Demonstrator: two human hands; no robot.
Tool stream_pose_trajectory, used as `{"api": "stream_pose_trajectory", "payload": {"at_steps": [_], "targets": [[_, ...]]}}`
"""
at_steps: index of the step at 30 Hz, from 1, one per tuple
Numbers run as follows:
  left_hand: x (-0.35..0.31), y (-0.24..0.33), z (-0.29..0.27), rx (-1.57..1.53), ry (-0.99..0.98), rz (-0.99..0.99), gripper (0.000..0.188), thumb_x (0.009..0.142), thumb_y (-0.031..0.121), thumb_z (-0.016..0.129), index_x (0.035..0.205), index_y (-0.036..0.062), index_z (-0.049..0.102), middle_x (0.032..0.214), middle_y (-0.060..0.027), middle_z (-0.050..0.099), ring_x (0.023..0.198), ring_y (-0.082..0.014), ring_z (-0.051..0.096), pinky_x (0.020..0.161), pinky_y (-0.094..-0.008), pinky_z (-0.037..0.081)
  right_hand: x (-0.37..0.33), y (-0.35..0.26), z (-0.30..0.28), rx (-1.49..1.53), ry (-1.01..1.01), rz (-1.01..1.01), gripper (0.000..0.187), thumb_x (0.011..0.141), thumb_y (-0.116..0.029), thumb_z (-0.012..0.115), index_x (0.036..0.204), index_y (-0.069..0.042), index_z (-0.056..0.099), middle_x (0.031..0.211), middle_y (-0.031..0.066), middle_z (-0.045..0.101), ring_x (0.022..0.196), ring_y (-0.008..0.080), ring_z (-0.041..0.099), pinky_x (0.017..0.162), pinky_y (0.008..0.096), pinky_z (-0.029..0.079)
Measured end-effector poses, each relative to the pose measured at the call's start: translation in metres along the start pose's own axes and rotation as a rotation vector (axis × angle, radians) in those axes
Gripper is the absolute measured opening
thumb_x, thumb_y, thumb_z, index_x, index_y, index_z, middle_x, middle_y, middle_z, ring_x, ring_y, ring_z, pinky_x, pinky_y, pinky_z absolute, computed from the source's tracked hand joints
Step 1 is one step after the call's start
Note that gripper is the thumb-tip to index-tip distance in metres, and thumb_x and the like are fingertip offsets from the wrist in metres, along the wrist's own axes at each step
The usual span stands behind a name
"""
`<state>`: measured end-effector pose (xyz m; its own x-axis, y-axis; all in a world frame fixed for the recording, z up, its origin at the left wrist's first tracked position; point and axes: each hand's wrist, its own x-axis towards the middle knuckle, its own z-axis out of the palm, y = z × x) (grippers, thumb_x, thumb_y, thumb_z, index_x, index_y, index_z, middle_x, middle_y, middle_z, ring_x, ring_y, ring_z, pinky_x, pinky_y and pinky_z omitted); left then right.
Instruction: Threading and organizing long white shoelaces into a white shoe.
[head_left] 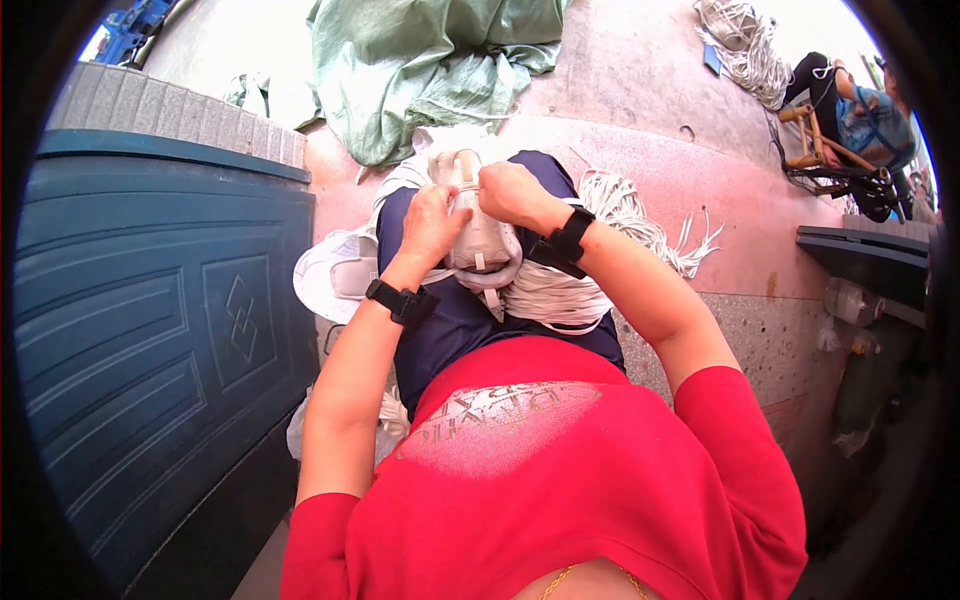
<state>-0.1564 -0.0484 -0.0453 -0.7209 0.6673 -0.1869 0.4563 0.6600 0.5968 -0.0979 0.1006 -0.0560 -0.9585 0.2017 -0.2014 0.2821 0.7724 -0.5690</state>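
Observation:
A pale beige shoe (480, 240) rests between my knees, its heel end toward me. My left hand (432, 222) is closed at the left of its lacing, the thumb lying near the upper. From the other side my right hand (515, 195) pinches in a fist over the same spot. A short pale shoelace (467, 187) runs between the two hands; the fingertips partly hide it. Across my right thigh lies a thick bundle of white laces (560, 298). Beside my left knee is another white shoe (345, 275).
More loose laces (640, 215) spread over the floor to the right. Ahead is a crumpled green sheet (430, 70). A dark blue panelled door (170, 290) stands close on the left. At far right, a person sits by a bamboo chair (815, 140), near a white lace heap (745, 50).

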Motion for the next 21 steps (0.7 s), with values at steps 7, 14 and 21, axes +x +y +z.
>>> {"api": "stream_pose_trajectory", "payload": {"at_steps": [7,14,21], "targets": [[-0.002,-0.003,0.000,0.012,0.064,0.108,0.033,0.068,0.018,0.065,0.096,0.0013,0.060,0.089,-0.0160,0.058,0.082,-0.0279,0.056,0.073,-0.0347,0.045,0.009,0.009,-0.001,0.507,-0.242,0.219,0.017,0.074,-0.014,0.056,0.075,0.002,0.062,0.064,0.0154,0.059,0.058,0.0179,0.056,0.057,0.0324,0.045],[0.000,-0.004,0.002,-0.022,0.096,0.118,0.024,0.076,0.012,0.057,0.097,0.0013,0.059,0.090,-0.0169,0.059,0.082,-0.0286,0.058,0.073,-0.0342,0.046,-0.004,0.007,0.007,0.329,-0.043,0.129,0.018,0.068,-0.007,0.054,0.082,-0.004,0.065,0.080,0.0197,0.062,0.081,0.0310,0.061,0.073,0.0370,0.046],[0.006,-0.007,-0.002,-0.083,0.083,0.072,0.021,0.080,0.011,0.052,0.097,0.0008,0.059,0.089,-0.0186,0.061,0.084,-0.0300,0.059,0.075,-0.0350,0.046,0.004,0.008,0.007,0.466,0.009,0.092,0.015,0.066,-0.011,0.060,0.076,0.001,0.061,0.068,0.0119,0.061,0.063,0.0182,0.058,0.060,0.0309,0.045]]}}
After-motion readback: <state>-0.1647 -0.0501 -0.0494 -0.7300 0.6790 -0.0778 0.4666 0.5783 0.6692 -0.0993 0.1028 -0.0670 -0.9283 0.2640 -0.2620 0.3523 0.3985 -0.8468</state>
